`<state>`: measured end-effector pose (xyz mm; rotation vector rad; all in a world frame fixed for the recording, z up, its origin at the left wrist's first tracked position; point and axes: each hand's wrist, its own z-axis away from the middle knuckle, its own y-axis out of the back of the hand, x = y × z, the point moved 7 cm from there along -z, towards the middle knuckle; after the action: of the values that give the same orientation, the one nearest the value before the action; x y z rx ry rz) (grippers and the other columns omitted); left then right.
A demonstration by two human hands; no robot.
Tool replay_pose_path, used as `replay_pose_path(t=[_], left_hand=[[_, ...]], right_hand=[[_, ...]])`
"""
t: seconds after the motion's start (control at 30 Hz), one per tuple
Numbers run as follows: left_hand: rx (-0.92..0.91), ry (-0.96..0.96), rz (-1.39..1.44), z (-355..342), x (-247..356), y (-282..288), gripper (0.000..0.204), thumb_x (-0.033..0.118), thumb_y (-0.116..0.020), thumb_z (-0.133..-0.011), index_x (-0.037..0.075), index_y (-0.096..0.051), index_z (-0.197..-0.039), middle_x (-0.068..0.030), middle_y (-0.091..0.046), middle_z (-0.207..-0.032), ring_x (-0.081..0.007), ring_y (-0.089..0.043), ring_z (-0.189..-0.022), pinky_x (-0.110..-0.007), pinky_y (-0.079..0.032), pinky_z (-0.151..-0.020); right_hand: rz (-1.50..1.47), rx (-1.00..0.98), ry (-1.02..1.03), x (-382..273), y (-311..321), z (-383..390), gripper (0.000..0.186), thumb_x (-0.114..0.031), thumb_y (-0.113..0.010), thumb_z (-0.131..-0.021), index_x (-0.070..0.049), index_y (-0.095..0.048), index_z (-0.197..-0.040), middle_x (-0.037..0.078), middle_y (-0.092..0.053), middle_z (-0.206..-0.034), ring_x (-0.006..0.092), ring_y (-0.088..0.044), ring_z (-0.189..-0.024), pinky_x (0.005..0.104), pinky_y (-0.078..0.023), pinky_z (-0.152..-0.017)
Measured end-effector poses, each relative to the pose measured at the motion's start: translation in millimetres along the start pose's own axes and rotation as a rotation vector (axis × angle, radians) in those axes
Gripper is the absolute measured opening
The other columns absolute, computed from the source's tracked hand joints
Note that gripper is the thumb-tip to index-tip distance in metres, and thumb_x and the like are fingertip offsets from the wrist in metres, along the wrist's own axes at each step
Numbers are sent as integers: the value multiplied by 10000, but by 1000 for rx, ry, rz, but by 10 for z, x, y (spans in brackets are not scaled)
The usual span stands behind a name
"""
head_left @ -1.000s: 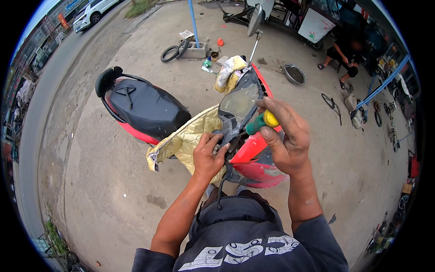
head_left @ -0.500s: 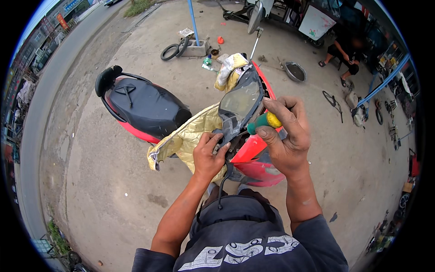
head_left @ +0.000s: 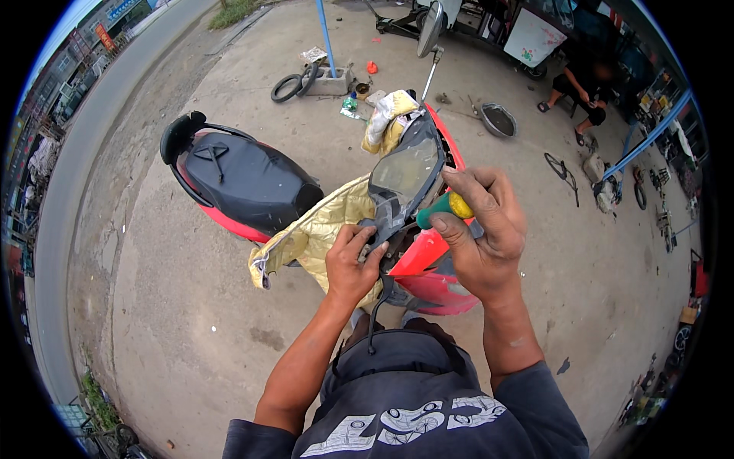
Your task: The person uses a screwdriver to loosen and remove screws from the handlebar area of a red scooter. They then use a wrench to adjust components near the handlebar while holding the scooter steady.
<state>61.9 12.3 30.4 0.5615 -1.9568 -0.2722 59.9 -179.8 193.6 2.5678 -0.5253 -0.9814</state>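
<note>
The operator's dark shirt (head_left: pixel 543 421) occupied the lower edge of the view, with both forearms extended toward a red scooter (head_left: pixel 420 254). The right hand (head_left: pixel 489 229) was raised above the scooter's front bodywork. Its thumb and fingers grasped a tool handle (head_left: pixel 437 211), green with a yellow end; the working tip could not be made out. The tool handle was positioned just beside the lower right edge of the instrument panel (head_left: pixel 407 172).

The left hand (head_left: pixel 353 264) was placed lower and to the left, fingers bent, with the fingertips touching black trim (head_left: pixel 390 226) at the near end of the instrument panel. Whether these fingers gripped the trim or only pressed on it could not be determined.

A yellow quilted cover (head_left: pixel 313 233) hung between the instrument panel and the black seat (head_left: pixel 248 183). A round mirror (head_left: pixel 431 30) stood on its stem at the far end of the handlebar.

Beyond the scooter, a metal basin (head_left: pixel 498 121) rested on the concrete ground. Black tyre rings (head_left: pixel 281 100) lay beside a concrete block (head_left: pixel 329 86) at the foot of a blue pole (head_left: pixel 326 38). Farther right, another person (head_left: pixel 577 88) was seated. A paved road (head_left: pixel 88 130) ran along the left.
</note>
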Motion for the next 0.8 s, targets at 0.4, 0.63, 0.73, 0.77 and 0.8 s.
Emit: replay_pose_path(t=[0.4,0.63,0.73,0.77,0.8], left_hand=[[-3,-2,-3,1,-6,-6,317,50,-821,-781,-28,-731,-1074,-142,-664,-969,-309,-687,-853,-357,-545,-744],[2,-13,-11,7,-27,-24,310,54,-821,-785,-23,-732,-1071,-141,-668,-972,-307,-690,-852,-360,-548,-739],[5,-10,-6,16,-47,-31,307,53,-820,-785,-22,-732,-1070,-139,-670,-974,-305,-692,-849,-358,-549,-737],[7,-10,-4,14,-40,-30,306,52,-820,-785,-22,-732,-1069,-138,-671,-975,-304,-693,-849,-358,-549,-737],[10,-10,-1,14,-33,-28,306,51,-820,-785,-21,-733,-1069,-137,-672,-976,-303,-694,-849,-357,-549,-737]], right_hand=[[-67,-49,44,-44,-1,-14,510,3,-763,-812,5,-667,-1314,204,-692,-1094,284,-697,-955,344,-553,-820],[-181,14,33,4,-28,-16,509,-26,-796,-779,15,-687,-1274,168,-671,-1049,258,-666,-907,340,-546,-774],[-76,32,81,-68,4,-43,458,11,-743,-819,16,-686,-1273,196,-685,-1098,274,-689,-954,338,-557,-791],[-39,21,93,-76,9,-40,446,18,-727,-834,15,-683,-1278,204,-686,-1115,280,-696,-970,338,-560,-798],[-22,-8,77,-41,19,-9,443,12,-721,-847,12,-677,-1287,207,-682,-1129,286,-697,-981,339,-563,-803]])
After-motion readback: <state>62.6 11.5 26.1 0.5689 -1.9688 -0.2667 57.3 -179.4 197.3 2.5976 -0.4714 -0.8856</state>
